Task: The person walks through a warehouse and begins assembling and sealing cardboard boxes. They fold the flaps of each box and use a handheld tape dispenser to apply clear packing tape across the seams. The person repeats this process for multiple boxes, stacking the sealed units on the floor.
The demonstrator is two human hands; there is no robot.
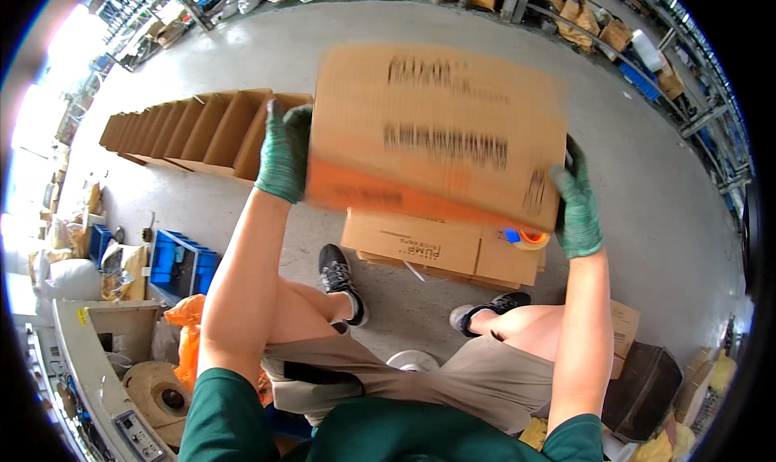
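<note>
A brown cardboard box (440, 98) is held up in front of me, blurred by motion, with dark print and an orange band along its lower part. My left hand (283, 151), in a green work glove, grips its left side. On the right side my right hand (579, 207), gloved alike, is closed around the edge. Most fingers of both hands are hidden by the box. Beneath it lies a stack of flattened cardboard boxes (428, 245), partly covered from view. An orange and blue round thing (531, 239), perhaps a tape roll, lies on that stack.
To the left, a row of open cardboard boxes (186, 135) stands on the grey floor. A blue crate (183, 266) and an orange bag (187, 337) are at lower left. A dark open box (643, 389) lies at lower right. Loaded racks (687, 98) line the far right.
</note>
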